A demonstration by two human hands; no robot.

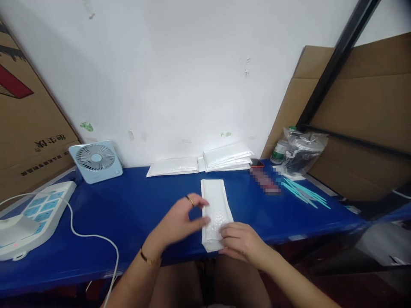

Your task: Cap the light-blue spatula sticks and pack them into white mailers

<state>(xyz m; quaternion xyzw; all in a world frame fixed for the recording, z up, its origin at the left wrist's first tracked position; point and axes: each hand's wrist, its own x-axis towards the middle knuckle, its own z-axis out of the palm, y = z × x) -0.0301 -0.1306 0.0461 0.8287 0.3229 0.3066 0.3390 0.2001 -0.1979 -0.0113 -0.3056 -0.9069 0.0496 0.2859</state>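
Observation:
A white bubble mailer (213, 196) lies lengthwise at the front of the blue table, its near end bulging and creased by the table edge. My left hand (181, 220) is at the mailer's left side, thumb and fingers apart, fingertips over its surface; whether they touch it I cannot tell. My right hand (240, 241) grips the mailer's lower right edge, fingers curled on top and thumb below. Against the wall lie more white mailers: a flat one (173, 166) on the left and a small stack (226, 156) on the right.
On the left are a light blue fan (96, 160), a white power strip (48, 218) and a white cable (93, 235). To the right lie a phone (257, 163), several teal strips (303, 192), a bottle (280, 149) and a clear plastic bag (303, 147). Cardboard (362, 115) stands at both sides.

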